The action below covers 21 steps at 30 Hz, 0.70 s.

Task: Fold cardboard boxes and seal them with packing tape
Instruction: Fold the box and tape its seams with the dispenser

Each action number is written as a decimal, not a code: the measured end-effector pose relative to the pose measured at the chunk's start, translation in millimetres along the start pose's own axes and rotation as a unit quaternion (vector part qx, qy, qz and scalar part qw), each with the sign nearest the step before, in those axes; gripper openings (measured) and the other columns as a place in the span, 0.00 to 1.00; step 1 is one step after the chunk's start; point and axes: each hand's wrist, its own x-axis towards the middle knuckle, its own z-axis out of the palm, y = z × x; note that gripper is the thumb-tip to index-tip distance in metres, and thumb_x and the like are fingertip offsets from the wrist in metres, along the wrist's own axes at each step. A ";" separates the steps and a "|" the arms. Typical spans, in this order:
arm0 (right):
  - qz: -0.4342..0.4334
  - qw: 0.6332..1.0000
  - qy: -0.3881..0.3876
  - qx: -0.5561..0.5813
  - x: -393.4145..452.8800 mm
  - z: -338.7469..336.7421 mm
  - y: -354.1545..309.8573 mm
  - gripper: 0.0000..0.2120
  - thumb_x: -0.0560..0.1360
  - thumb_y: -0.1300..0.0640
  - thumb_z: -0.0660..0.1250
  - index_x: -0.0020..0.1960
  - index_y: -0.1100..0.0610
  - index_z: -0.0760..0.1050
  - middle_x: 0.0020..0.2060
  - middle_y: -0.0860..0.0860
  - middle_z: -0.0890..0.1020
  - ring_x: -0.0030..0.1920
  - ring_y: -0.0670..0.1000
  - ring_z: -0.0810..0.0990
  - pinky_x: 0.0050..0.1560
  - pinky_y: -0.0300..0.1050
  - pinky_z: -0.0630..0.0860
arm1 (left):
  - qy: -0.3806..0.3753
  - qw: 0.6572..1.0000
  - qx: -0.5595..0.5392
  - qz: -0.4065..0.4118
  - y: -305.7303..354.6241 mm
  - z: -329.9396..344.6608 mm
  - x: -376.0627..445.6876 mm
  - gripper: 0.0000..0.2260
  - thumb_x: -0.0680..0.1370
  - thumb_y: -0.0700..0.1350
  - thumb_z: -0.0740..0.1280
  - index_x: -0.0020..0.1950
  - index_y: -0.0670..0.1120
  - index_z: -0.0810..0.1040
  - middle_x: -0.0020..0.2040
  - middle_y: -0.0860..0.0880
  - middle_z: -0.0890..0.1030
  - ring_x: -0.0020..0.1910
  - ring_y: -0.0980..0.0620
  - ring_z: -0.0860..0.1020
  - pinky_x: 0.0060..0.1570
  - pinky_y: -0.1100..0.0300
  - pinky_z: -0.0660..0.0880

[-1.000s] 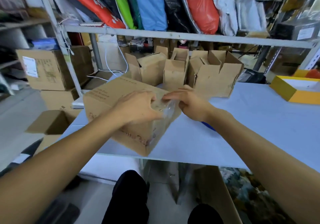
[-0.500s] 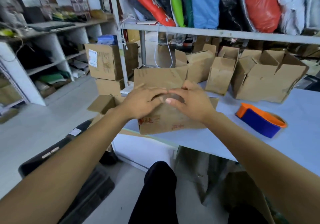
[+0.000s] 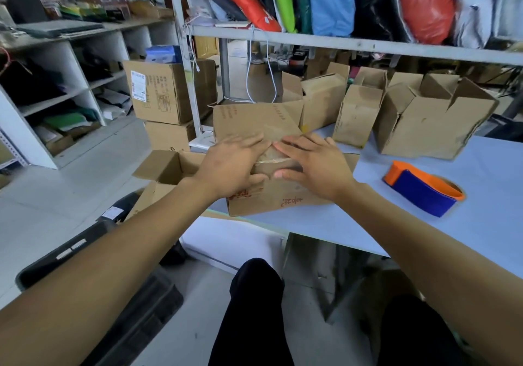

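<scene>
2 hands flat on 1 taped brown cardboard box [image 3: 254, 119]

Left hand [image 3: 232, 167] & right hand [image 3: 314, 164] press it w/ straight fingers; 1 orange-blue tape dispenser [image 3: 421, 190] nearby, approx 4 open brown boxes [image 3: 424, 122] behind.

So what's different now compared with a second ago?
The box has been turned, so another side faces the person. The left hand and right hand, curled on it before, now press flat along the tape. Both hands stay on the box, which remains at the table edge.
</scene>
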 end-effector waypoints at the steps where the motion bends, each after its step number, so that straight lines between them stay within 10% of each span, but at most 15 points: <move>1: 0.010 1.000 0.007 0.007 0.0 -1.0 -2.1 0.31 0.75 0.31 0.52 0.68 0.48 0.77 0.63 0.48 0.80 0.60 0.54 0.76 0.50 0.48 0.63 | -0.004 1.000 -0.007 -0.002 0.0 -0.4 -0.4 0.38 0.74 0.60 0.71 0.80 0.51 0.61 0.80 0.49 0.61 0.78 0.50 0.60 0.75 0.56 0.54; 14: -0.021 0.998 -0.001 0.064 20.6 0.5 18.3 0.33 0.72 0.30 0.60 0.65 0.52 0.78 0.56 0.51 0.81 0.51 0.57 0.77 0.52 0.48 0.74 | -0.045 0.996 -0.074 -0.003 -15.0 -14.9 15.8 0.41 0.68 0.72 0.60 0.77 0.55 0.66 0.75 0.53 0.67 0.72 0.49 0.65 0.69 0.51 0.62; 21: -0.074 0.995 -0.061 0.039 58.9 25.9 52.0 0.42 0.73 0.26 0.56 0.70 0.58 0.74 0.67 0.55 0.77 0.65 0.58 0.75 0.66 0.48 0.65 | -0.094 0.993 -0.069 -0.028 -33.0 -3.6 58.8 0.45 0.64 0.74 0.53 0.79 0.58 0.57 0.81 0.52 0.58 0.78 0.51 0.58 0.74 0.52 0.53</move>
